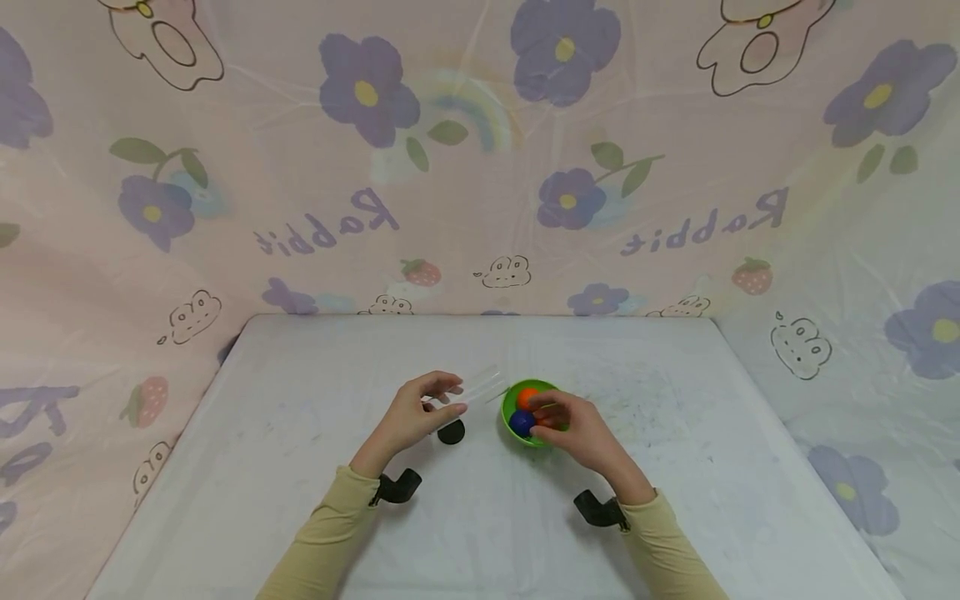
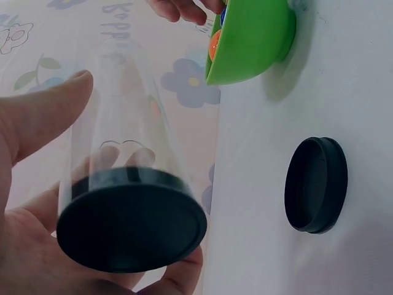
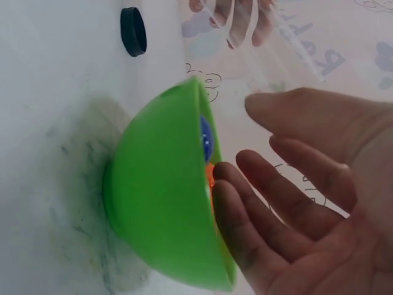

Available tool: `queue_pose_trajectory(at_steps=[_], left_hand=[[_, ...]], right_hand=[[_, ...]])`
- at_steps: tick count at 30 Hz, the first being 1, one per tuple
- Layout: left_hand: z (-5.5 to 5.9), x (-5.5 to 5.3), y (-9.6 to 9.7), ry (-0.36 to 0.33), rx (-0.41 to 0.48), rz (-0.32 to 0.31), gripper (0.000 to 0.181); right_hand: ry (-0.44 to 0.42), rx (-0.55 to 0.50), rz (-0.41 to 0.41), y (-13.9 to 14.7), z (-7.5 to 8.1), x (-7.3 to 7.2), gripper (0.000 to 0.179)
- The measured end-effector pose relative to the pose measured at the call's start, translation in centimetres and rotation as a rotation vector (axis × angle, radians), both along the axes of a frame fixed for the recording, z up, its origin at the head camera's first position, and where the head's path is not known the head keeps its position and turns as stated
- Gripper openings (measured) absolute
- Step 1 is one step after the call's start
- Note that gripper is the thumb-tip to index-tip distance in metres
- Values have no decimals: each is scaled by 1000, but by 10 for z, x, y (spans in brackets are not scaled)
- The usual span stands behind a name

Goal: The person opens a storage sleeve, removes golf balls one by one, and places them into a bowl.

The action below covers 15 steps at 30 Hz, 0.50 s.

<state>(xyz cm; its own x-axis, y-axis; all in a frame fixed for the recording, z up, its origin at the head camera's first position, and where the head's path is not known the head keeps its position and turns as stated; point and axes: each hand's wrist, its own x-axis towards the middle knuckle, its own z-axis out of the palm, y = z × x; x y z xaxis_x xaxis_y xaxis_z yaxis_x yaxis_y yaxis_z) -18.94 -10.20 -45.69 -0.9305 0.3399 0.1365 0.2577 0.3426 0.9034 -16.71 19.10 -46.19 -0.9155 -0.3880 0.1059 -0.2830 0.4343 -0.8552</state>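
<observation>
A clear tube, tilted, is gripped by my left hand, its thumb on one side and fingers curled round the other. In the left wrist view a black cap covers the tube's near end. Beneath that hand, a loose black lid lies on the table. My right hand is over the green bowl, fingers loosely bent and apart from the thumb, with nothing seen between them. Inside the bowl are a blue ball and an orange ball; the fingers partly hide the contents.
A white-covered table carries these things, with faint dark smudges right of the bowl. Patterned cloth hangs behind and along both sides. Each wrist wears a black camera mount, such as the left mount.
</observation>
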Motion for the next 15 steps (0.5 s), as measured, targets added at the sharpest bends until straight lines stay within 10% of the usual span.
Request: queue_pose_trajectory(at_steps=[15], left_hand=[[-4, -15, 12, -169, 204, -72, 46]], right_hand=[[-26, -80, -25, 9, 6, 2, 37]])
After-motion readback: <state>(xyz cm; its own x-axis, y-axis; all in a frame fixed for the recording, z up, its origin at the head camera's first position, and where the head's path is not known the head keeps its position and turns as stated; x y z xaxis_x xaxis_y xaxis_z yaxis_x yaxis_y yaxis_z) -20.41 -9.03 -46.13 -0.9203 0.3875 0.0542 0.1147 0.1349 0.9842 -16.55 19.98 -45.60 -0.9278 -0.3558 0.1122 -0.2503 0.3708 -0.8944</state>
